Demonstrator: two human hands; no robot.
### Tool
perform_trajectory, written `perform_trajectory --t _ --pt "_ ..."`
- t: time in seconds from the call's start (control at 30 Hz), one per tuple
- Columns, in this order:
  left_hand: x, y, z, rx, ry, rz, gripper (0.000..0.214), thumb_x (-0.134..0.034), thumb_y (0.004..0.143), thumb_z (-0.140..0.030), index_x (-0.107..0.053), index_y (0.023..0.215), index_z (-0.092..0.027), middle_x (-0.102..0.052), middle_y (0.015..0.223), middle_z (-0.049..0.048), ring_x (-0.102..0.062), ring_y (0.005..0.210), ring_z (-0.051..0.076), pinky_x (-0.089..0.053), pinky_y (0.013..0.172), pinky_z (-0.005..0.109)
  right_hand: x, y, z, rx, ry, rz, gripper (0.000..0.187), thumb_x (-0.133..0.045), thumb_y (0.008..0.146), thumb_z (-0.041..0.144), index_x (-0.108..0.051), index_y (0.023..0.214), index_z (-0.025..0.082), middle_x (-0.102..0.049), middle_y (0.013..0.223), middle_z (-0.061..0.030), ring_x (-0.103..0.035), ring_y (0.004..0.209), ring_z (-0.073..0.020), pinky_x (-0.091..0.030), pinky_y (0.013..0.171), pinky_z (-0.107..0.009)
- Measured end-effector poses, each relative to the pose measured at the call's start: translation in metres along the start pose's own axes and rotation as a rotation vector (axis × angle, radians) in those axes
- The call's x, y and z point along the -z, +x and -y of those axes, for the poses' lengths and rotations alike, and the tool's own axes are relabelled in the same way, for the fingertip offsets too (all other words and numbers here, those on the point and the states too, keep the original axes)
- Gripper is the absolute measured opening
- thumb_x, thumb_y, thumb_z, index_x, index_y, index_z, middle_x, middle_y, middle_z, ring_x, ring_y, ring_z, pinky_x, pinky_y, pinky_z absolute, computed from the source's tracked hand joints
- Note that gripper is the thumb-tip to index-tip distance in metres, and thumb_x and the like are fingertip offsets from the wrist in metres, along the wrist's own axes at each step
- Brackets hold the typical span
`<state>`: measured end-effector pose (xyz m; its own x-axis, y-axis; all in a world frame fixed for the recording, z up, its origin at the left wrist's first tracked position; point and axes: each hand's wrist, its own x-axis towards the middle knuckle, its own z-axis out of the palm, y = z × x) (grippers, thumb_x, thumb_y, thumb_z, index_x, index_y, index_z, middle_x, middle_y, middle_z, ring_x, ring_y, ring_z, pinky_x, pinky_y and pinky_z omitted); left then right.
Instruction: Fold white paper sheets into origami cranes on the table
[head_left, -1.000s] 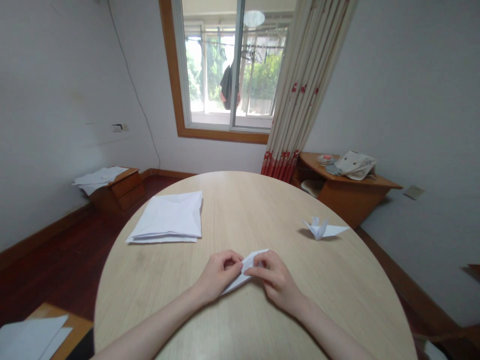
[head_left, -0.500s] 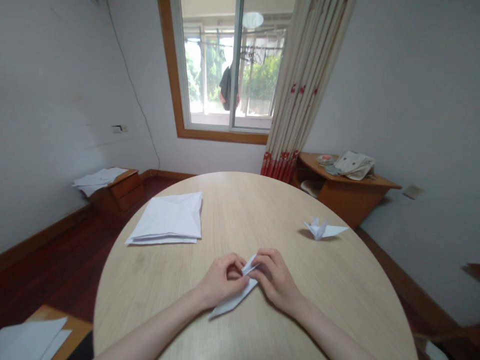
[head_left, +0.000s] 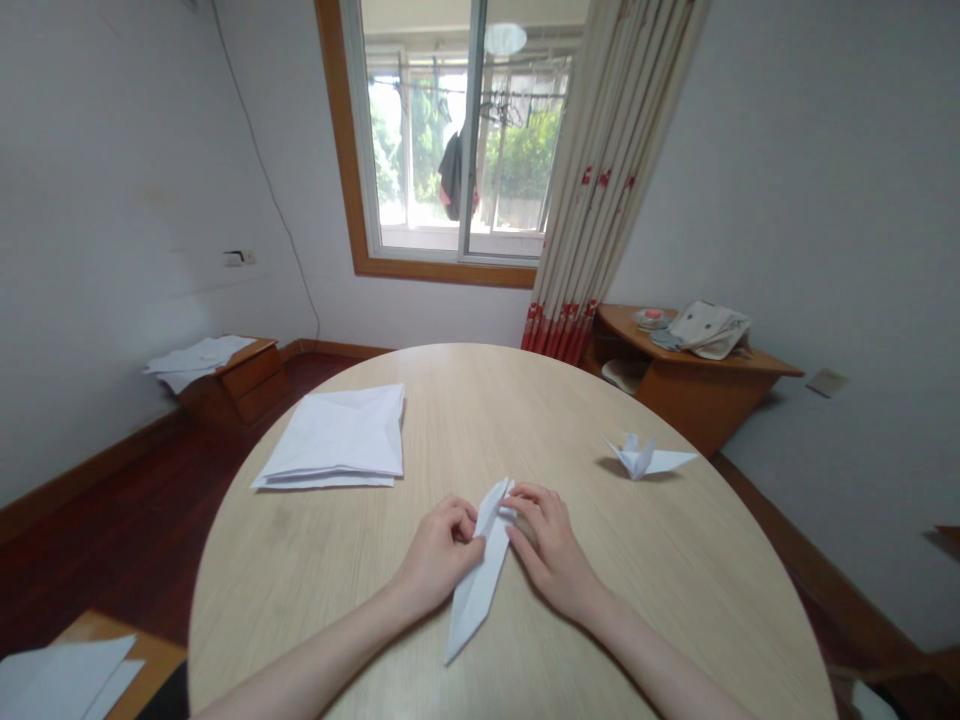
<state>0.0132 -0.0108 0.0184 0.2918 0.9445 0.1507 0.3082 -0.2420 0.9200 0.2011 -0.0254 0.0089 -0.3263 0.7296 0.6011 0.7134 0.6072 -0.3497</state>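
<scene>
A long, narrow piece of folded white paper [head_left: 480,585] lies between my hands near the front of the round table, its pointed end towards me. My left hand [head_left: 442,550] pinches its left edge, thumb on top and fingers curled. On the other side, my right hand [head_left: 551,545] holds the upper right part, with the fingertips on a raised flap and the thumb against the right edge. A finished paper crane [head_left: 637,460] stands to the right, apart from both hands.
Folded white sheets [head_left: 337,440] are stacked on the left of the round wooden table [head_left: 495,400]. Beyond it stand a low drawer cabinet [head_left: 255,380] with papers and a corner desk [head_left: 690,390] bearing a cloth bag [head_left: 712,330]. More paper [head_left: 67,675] lies at lower left.
The folded paper has turned more upright in view and lies more exposed. My hands have moved slightly apart, and the right fingers have shifted to its upper right edge.
</scene>
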Motion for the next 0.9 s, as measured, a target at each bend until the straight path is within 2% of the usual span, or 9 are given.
perform_trajectory --t 0.17,0.3,0.4,0.53,0.63,0.8,0.9 --pt "0.004 -0.002 -0.001 -0.070 0.290 -0.047 0.021 -0.060 0.075 -0.015 -0.052 0.056 -0.017 -0.060 0.092 0.0049 -0.053 0.096 0.023 -0.037 0.086 0.037 0.002 0.001 0.004 0.009 0.012 0.045 0.018 -0.045 0.091 0.015 -0.057 0.102 0.022 -0.057 0.107 -0.0097 -0.054 0.102 -0.0241 -0.044 0.087 -0.042" --pt "0.006 -0.003 -0.004 -0.095 0.554 -0.036 0.022 -0.063 0.079 -0.022 -0.057 0.058 -0.017 -0.060 0.092 0.0052 -0.052 0.095 0.025 -0.035 0.083 0.042 0.005 0.003 0.006 0.041 0.059 0.120 0.019 -0.045 0.091 0.011 -0.059 0.095 0.022 -0.061 0.099 -0.0078 -0.055 0.095 -0.0226 -0.044 0.082 -0.041" --pt "0.006 -0.003 -0.005 -0.103 0.647 -0.034 0.022 -0.065 0.078 -0.024 -0.056 0.059 -0.017 -0.058 0.092 0.0057 -0.051 0.094 0.026 -0.036 0.083 0.043 0.005 0.003 0.005 0.071 0.102 0.129 0.022 -0.044 0.090 0.009 -0.061 0.098 0.022 -0.063 0.099 -0.0075 -0.056 0.096 -0.0222 -0.043 0.083 -0.042" --pt "0.006 -0.002 0.001 -0.176 0.487 -0.046 0.012 -0.068 0.075 -0.017 -0.056 0.071 -0.017 -0.054 0.092 0.0050 -0.050 0.094 0.024 -0.040 0.084 0.039 0.005 0.003 0.002 0.108 0.134 0.104 0.026 -0.044 0.089 0.007 -0.065 0.097 0.021 -0.065 0.098 -0.0079 -0.058 0.096 -0.0219 -0.045 0.082 -0.042" --pt "0.007 0.000 0.006 -0.273 0.333 0.015 0.010 -0.062 0.077 -0.011 -0.057 0.080 -0.019 -0.054 0.096 0.0046 -0.051 0.098 0.021 -0.042 0.088 0.035 0.003 0.002 -0.001 0.120 0.159 0.119 0.029 -0.042 0.088 0.006 -0.066 0.096 0.021 -0.067 0.096 -0.0073 -0.059 0.094 -0.0210 -0.047 0.081 -0.041" --pt "0.012 0.003 0.008 -0.332 0.302 0.140 0.016 -0.050 0.079 -0.005 -0.059 0.081 -0.019 -0.059 0.091 0.0051 -0.054 0.093 0.020 -0.044 0.085 0.031 0.001 0.001 -0.005 0.065 0.211 0.190 0.030 -0.042 0.088 0.006 -0.068 0.094 0.020 -0.069 0.095 -0.0066 -0.061 0.091 -0.0190 -0.050 0.081 -0.037" --pt "0.018 0.003 0.006 -0.338 0.295 0.194 0.020 -0.050 0.076 -0.005 -0.059 0.086 -0.019 -0.059 0.094 0.0052 -0.055 0.095 0.020 -0.044 0.085 0.030 0.003 0.002 -0.002 0.013 0.239 0.226 0.027 -0.045 0.087 0.007 -0.067 0.094 0.020 -0.067 0.098 -0.0070 -0.061 0.094 -0.0185 -0.051 0.084 -0.036"
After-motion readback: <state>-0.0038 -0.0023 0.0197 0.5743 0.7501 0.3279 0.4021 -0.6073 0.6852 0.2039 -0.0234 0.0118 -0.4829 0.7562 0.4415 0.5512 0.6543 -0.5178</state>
